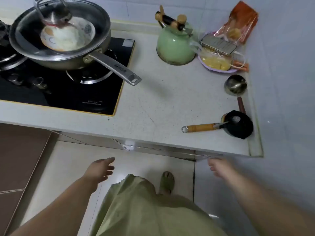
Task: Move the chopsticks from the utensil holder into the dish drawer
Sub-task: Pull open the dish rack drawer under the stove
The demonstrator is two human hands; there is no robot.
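Note:
No chopsticks and no utensil holder show in this view. A closed drawer front (pixel 160 148) with a metal strip runs just under the counter's front edge. My left hand (pixel 99 169) hangs below the counter, over the floor, fingers apart and holding nothing. My right hand (pixel 219 166) is blurred, just below the right end of the drawer front near the wall, and it looks empty with loose fingers.
On the white counter (pixel 153 103): a black gas hob (pixel 68 86) with a lidded steel pan (pixel 59 34) whose handle points right, a green kettle (pixel 173 45), a phone (pixel 218 44) on bagged food, a steel ladle (pixel 235 86), a black-bowled wooden-handled scoop (pixel 237 124). Wall at right.

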